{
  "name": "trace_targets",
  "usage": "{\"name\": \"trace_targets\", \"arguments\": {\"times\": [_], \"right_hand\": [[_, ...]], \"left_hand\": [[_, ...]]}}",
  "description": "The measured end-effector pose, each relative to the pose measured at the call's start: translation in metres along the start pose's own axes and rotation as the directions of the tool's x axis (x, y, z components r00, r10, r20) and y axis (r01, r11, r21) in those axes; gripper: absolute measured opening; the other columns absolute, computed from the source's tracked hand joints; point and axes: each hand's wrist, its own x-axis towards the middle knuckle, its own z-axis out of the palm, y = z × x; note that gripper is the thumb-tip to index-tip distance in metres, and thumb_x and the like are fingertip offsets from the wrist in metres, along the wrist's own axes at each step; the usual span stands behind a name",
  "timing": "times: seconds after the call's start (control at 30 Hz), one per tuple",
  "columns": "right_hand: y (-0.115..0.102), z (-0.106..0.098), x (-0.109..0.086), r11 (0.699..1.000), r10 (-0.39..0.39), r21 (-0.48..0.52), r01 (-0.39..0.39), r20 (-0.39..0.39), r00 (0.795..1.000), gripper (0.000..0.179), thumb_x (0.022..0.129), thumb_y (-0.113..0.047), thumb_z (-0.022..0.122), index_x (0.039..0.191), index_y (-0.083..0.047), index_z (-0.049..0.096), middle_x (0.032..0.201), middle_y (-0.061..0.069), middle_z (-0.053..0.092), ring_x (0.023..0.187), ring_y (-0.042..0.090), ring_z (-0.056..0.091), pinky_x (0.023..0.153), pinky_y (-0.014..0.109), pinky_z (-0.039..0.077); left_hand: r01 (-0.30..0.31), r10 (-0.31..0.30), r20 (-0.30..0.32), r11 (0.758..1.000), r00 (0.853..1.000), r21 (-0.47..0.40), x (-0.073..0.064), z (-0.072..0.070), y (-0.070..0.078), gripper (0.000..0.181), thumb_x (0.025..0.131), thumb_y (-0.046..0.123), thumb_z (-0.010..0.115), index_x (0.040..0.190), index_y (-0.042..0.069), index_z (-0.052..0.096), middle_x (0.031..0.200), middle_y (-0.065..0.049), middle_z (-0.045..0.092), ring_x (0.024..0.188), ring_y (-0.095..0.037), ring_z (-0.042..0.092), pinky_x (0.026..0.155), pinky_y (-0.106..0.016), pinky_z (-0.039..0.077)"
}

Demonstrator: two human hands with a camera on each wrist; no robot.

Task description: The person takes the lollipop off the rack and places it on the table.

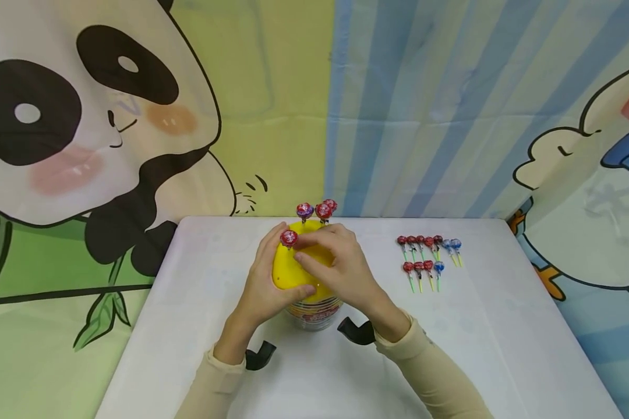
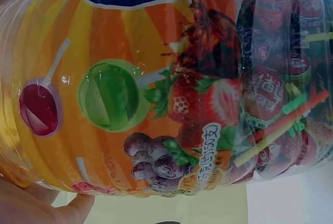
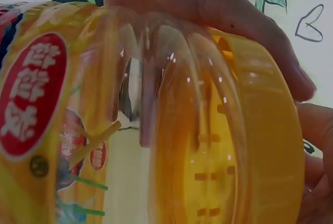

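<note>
A clear plastic candy jar [image 1: 314, 317] with a yellow lid [image 1: 288, 270] stands on the table, its fruit-printed label [image 2: 119, 31] filling the left wrist view. My left hand [image 1: 264, 285] grips the jar's lid end from the left, thumb along the near side. Over the lid, my right hand [image 1: 340, 262] bends its thumb and forefinger at a red-wrapped lollipop [image 1: 289, 237] that stands head up near the left side. At the lid's far side stand a purple-and-red lollipop [image 1: 304, 210] and two red lollipops [image 1: 323, 210]. Wrapped lollipops [image 2: 265, 91] show inside the jar.
Right of the jar, two rows of lollipops lie on the white table [image 1: 482, 349], mostly red ones [image 1: 420, 240] with a few blue ones [image 1: 455, 244] at the right end. Behind the table hangs a printed curtain [image 1: 283, 116] with cartoon animals.
</note>
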Motion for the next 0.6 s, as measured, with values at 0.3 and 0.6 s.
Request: {"name": "trace_targets", "arguments": {"times": [0.3,0.6], "right_hand": [[-0.0084,0.0061,0.0074,0.992,-0.015,-0.128,0.014,-0.003,1.0,0.015,0.087,-0.015,0.079,0.102,-0.011,0.079,0.097,-0.006,0.073,0.099,0.016,0.049,0.093,0.05,0.03],[-0.0101,0.007,0.0108,0.99,0.017,-0.137,-0.02,-0.023,1.0,0.014,0.088,-0.014,0.077,0.101,-0.01,0.079,0.094,-0.004,0.072,0.094,0.014,0.049,0.095,0.05,0.027]], "left_hand": [[-0.003,0.003,-0.004,1.0,1.0,-0.001,0.0004,-0.0006,-0.0001,0.102,0.076,0.042,0.086,0.158,0.027,0.028,0.161,0.007,0.022,0.129,-0.016,0.046,0.096,-0.037,0.052],[-0.016,0.016,-0.002,1.0,1.0,-0.012,0.0007,0.0008,-0.0022,0.101,0.076,0.04,0.087,0.158,0.031,0.028,0.161,0.008,0.022,0.124,-0.015,0.049,0.095,-0.036,0.053]]}}
